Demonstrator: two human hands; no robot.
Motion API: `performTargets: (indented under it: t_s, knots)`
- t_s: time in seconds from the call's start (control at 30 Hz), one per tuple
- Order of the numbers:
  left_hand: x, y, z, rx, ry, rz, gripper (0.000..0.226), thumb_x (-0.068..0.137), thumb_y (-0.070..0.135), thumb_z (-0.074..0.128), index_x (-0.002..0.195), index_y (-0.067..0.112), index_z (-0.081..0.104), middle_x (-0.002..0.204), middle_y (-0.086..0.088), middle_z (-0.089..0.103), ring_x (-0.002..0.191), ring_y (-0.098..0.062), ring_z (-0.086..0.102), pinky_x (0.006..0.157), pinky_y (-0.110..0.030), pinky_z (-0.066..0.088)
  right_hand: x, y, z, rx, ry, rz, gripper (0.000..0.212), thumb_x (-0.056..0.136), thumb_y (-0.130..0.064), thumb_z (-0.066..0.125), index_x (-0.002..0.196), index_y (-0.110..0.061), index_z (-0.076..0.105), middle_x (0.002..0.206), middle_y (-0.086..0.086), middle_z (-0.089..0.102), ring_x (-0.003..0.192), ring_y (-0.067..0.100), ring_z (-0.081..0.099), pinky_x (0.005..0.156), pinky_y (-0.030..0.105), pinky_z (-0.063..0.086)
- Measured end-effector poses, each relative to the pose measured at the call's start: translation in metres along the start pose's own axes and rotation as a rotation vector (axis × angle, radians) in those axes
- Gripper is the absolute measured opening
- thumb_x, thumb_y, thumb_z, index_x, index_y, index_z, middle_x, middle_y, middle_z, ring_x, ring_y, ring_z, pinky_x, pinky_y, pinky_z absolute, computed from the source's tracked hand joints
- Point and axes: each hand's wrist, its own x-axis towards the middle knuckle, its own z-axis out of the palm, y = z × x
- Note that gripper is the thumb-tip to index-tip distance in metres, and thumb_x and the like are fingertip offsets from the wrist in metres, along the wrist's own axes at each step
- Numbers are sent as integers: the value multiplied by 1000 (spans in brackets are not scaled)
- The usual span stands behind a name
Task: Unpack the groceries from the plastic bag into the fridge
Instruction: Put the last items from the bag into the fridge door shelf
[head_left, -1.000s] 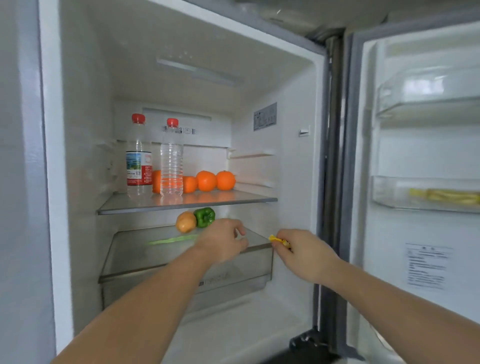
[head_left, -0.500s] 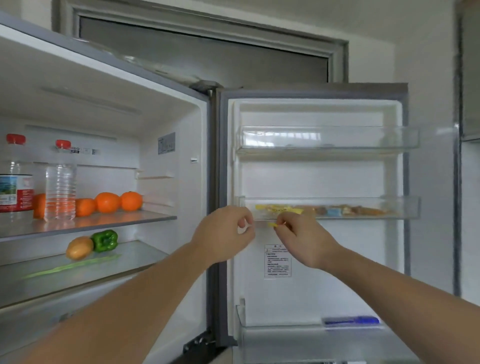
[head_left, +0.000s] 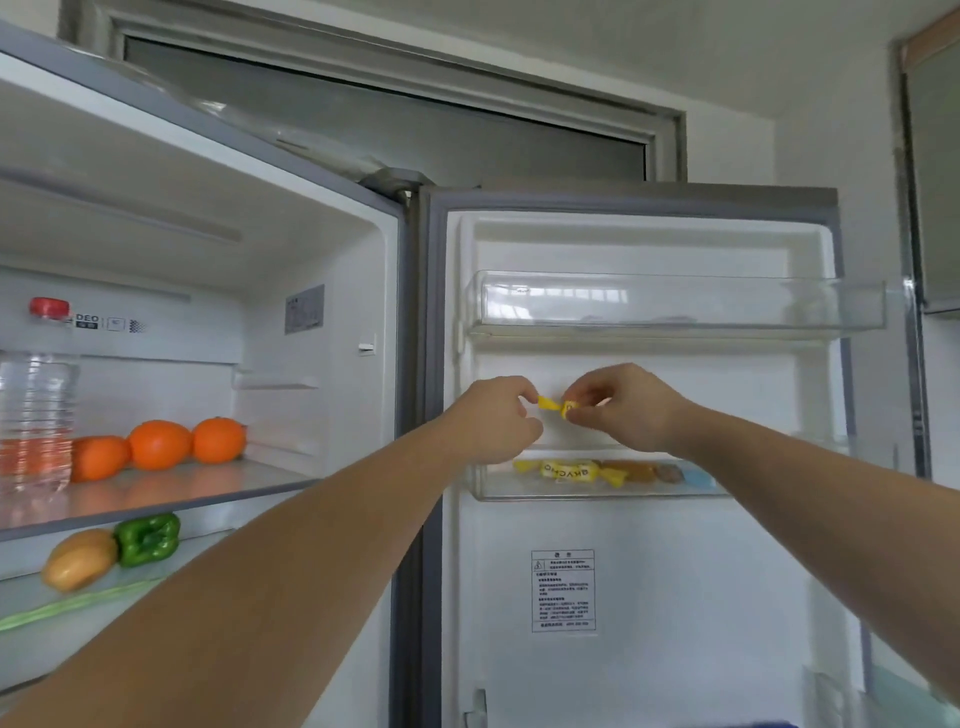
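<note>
Pinching one yellow candy (head_left: 555, 404) between them, both hands — left (head_left: 501, 418), right (head_left: 626, 405) — have risen above the door bin (head_left: 597, 491).

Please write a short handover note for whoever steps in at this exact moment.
Left hand and right hand each pinch an end of a yellow wrapped candy, held above the middle door bin.
Done: other candies lie in that bin; oranges sit on the shelf, a green pepper below.
Left: drop this candy in the bin. The bag is out of view.
</note>
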Motion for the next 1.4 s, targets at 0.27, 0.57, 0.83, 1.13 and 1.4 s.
performTargets:
  t_s: [0.27,0.57,0.83,1.13,1.4]
  knots:
    - [22,14,1,84,-295,-185,27,87,10,63,112,3,69,100,-12,68,83,-27,69,74,-38,61,19,9,1,7,-374,155,30,80,4,60,101,-15,71,98,-3,73,87,14,68,75,22,56]
    - [27,11,11,165,-328,-197,13,89,19,61,97,12,69,80,0,59,58,-13,58,45,-19,50,15,11,4,5,-360,182,25,76,-4,58,70,-23,73,74,2,66,67,16,56,67,29,46]
    - [23,6,12,126,-180,-208,34,92,33,53,87,1,64,71,-10,50,66,-34,63,52,-28,50,7,2,0,44,-383,181,31,86,-1,49,80,-19,73,73,-10,65,64,5,58,56,15,46]
    - [7,-5,2,40,125,-3,33,89,28,51,81,4,73,78,-12,72,63,-19,66,66,-38,59,-5,-4,6,114,45,68,22,84,-5,52,77,-18,68,85,4,69,79,20,60,77,33,52]
    - [-53,26,42,288,421,151,18,89,31,54,95,27,71,102,9,71,101,-16,62,94,-39,46,-94,30,-34,-46,309,-141,17,84,-13,57,99,-18,63,98,0,62,83,13,56,74,28,42]
